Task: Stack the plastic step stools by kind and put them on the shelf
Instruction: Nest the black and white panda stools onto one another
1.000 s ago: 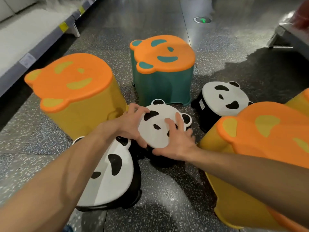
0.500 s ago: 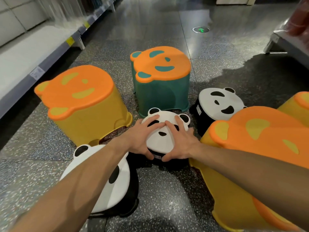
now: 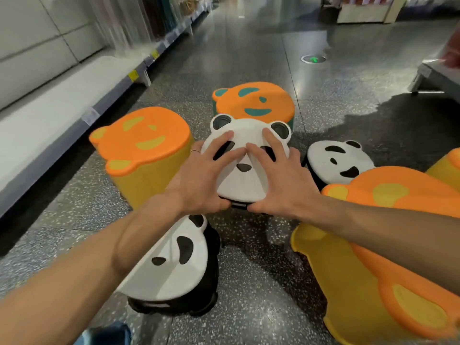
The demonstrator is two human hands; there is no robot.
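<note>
- The shelf (image 3: 44, 113), long, low and white, is seen along the left edge of the aisle, well apart from the held stool; nothing has yet been placed on its visible part.
- Three yellow stools with orange tops are counted: one (image 3: 144, 150) on the left, one (image 3: 388, 235) on the right, and a sliver of a third (image 3: 448, 168) at the far right edge.
- One green stool with an orange top (image 3: 254, 103) stands behind.
- Three panda stools are counted: one (image 3: 174, 265) near the left forearm, one (image 3: 336, 160) on the right, and the held panda stool (image 3: 246, 180) in the middle.
- The held panda stool is clamped at its sides by the left hand (image 3: 201, 175) and the right hand (image 3: 281, 178), apparently lifted clear of the floor.
- The step in hand is judged to be stacking the pandas; alignment over another panda stool is called for next.
</note>
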